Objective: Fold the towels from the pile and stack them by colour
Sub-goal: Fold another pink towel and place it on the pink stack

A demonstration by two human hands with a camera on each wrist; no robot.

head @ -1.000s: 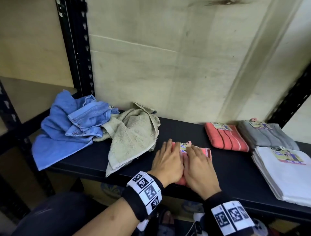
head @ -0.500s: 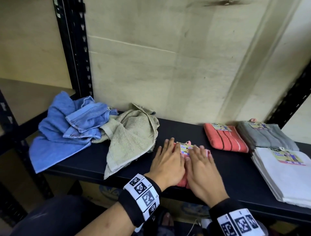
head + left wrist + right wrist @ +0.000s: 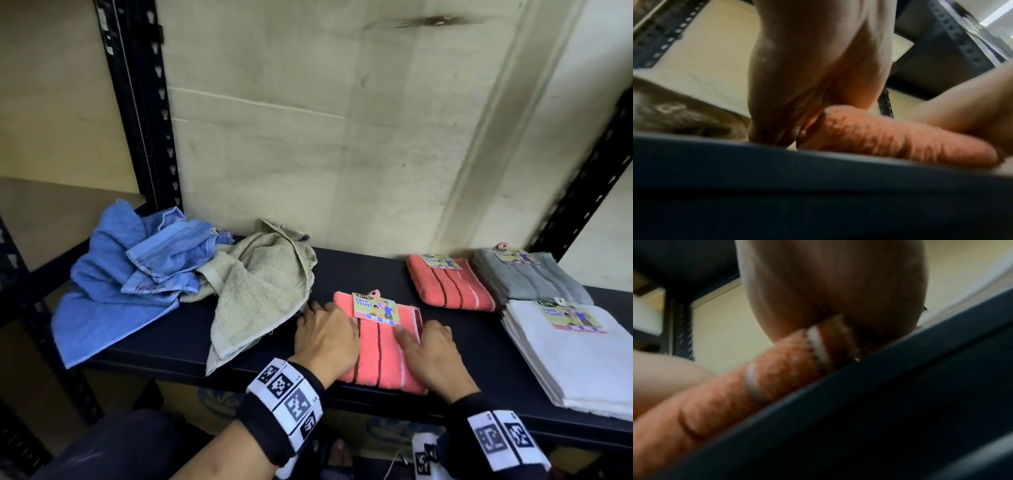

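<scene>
Now the flat left hand (image 3: 325, 337) and right hand (image 3: 432, 356) have spread apart, uncovering the coral towel (image 3: 382, 356).

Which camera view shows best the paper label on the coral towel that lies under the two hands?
The head view: the paper label lies face up at the far edge of the coral towel, between the left hand and the right hand. Both wrist views show only the towel's blurred near edge, not the label.
</scene>
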